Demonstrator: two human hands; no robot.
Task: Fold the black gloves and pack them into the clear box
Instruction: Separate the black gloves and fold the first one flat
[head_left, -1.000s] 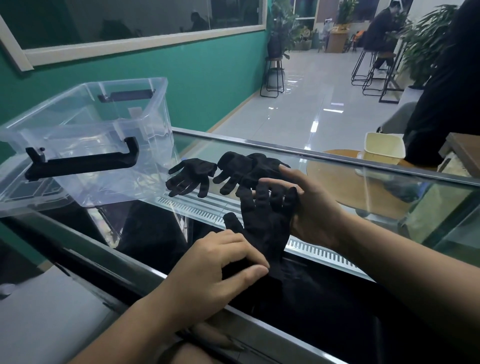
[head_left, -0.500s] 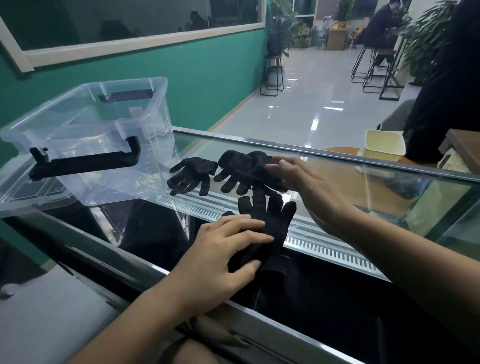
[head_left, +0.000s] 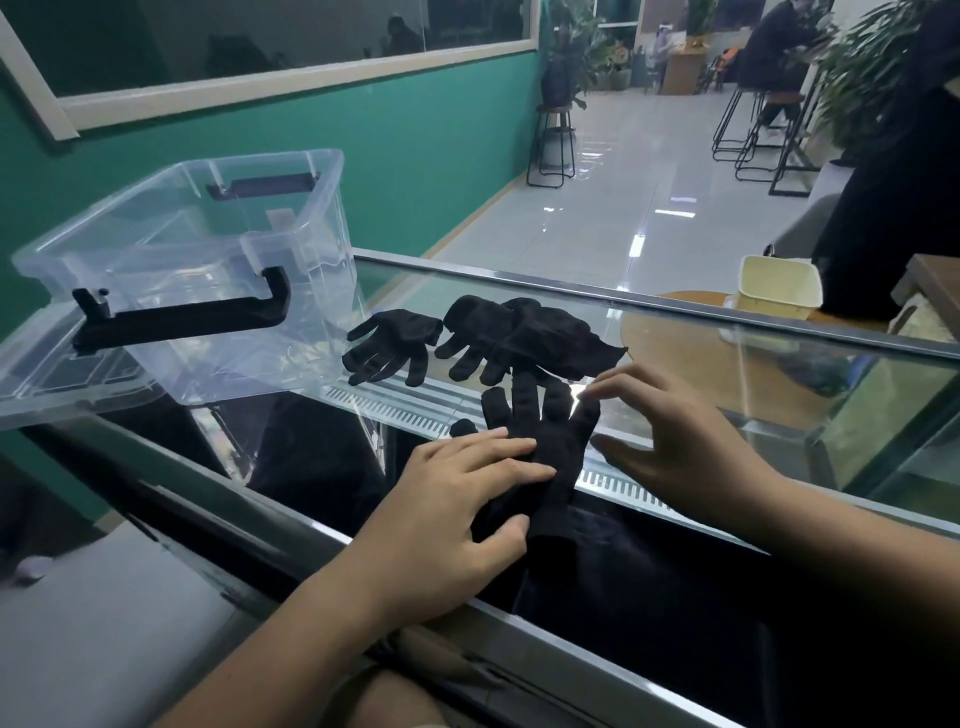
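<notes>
A black glove (head_left: 548, 431) lies flat on the glass counter with its fingers pointing away from me. My left hand (head_left: 457, 499) presses on its palm and cuff with straight fingers. My right hand (head_left: 670, 441) hovers open just right of the glove, fingertips near its little finger. Further back lie a single black glove (head_left: 392, 343) and a small pile of black gloves (head_left: 524, 338). The clear box (head_left: 208, 249) with black handles stands at the left, open and with nothing inside.
The box sits on its clear lid (head_left: 57, 379). The glass counter (head_left: 675, 338) has metal edges and a slotted rail under the glass. A cream tub (head_left: 776, 286) sits on a round wooden table beyond. A person in black stands at the far right.
My right hand went from the near glove's fingers to the pile behind, then came back beside the glove. My left hand slid forward up the glove's palm.
</notes>
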